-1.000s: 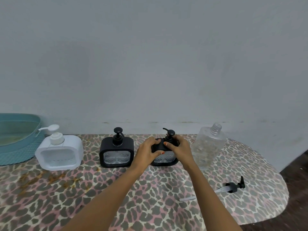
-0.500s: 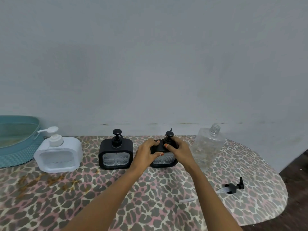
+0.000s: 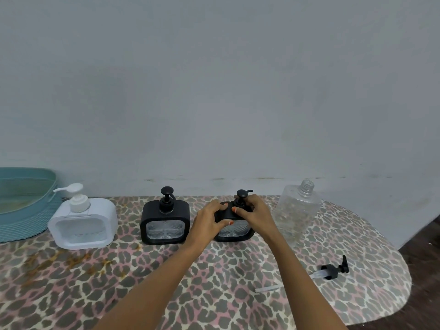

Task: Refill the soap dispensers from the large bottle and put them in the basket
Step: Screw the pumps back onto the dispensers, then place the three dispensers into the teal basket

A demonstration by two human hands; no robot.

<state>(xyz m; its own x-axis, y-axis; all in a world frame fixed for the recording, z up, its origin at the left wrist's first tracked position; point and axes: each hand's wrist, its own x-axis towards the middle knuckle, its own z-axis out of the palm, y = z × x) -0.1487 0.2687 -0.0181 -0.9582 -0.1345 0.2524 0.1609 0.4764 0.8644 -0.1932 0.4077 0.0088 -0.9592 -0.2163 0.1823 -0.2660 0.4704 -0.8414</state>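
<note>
The black dispenser (image 3: 234,231) stands upright on the table (image 3: 166,277), towards its back edge, with both hands on its top. The left hand (image 3: 208,222) grips the upper left corner, fingers (image 3: 220,206) curled over the top and thumb pressed on the front face. The right hand (image 3: 257,214) pinches the base of the pump (image 3: 241,194), fingers curled round it. A second black dispenser (image 3: 165,222) stands just to the left (apart from the held one), then a white dispenser (image 3: 82,226) beside the teal basket (image 3: 26,210). The uncapped large bottle (image 3: 296,210) stands just right of the hands; a loose pump (image 3: 332,270) lies nearer the front.
</note>
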